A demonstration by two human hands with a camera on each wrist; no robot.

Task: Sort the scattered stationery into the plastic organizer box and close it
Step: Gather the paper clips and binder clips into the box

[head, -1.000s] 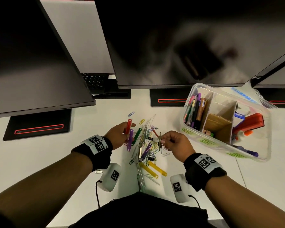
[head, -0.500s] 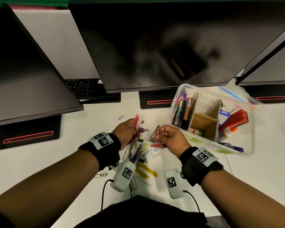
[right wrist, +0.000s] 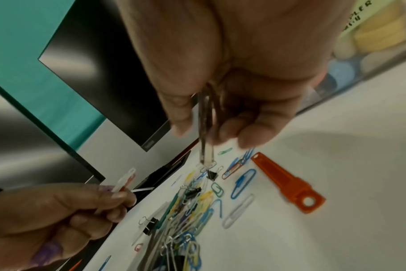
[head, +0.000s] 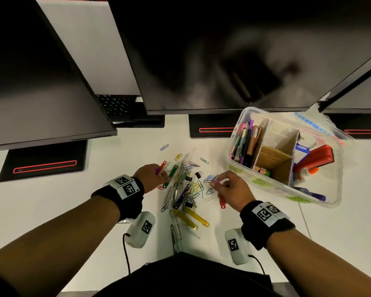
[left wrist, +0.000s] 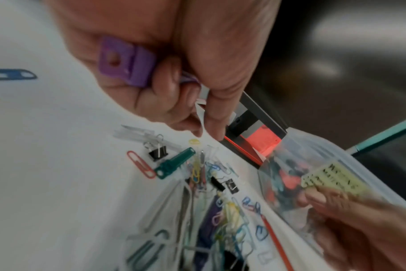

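A heap of coloured paper clips, black binder clips and plastic fasteners lies on the white desk between my hands. My left hand grips a purple fastener together with a red one, just left of a green fastener on the desk. My right hand pinches a thin clear strip at the heap's right edge. An orange-red fastener lies flat beside that hand. The clear organizer box stands open at the right, with pens, cardboard dividers and a red stapler inside.
The box's clear lid lies behind it. Three dark monitors overhang the desk's back, their bases marked by red lines, and a keyboard sits between them. Two yellow fasteners lie near the front edge.
Both hands have come down from above the desk to the heap and moved apart. The red fastener held by my right hand now lies on the desk beside it.
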